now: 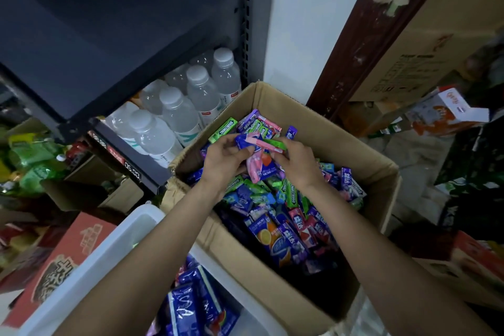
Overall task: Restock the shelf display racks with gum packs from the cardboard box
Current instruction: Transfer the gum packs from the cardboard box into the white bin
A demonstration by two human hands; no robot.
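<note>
Dark metal shelf rack close beside open brown cardboard box; left hand and right hand both grasp pink-blue gum packs above box middle.

My left hand and my right hand are both bare, with no gloves on them. I see no ring on the fingers that show, and no watch or band at either wrist. My forearms are uncovered all the way from the wrists down to the bottom edge of the view, so no sleeve shows on either arm.
</note>
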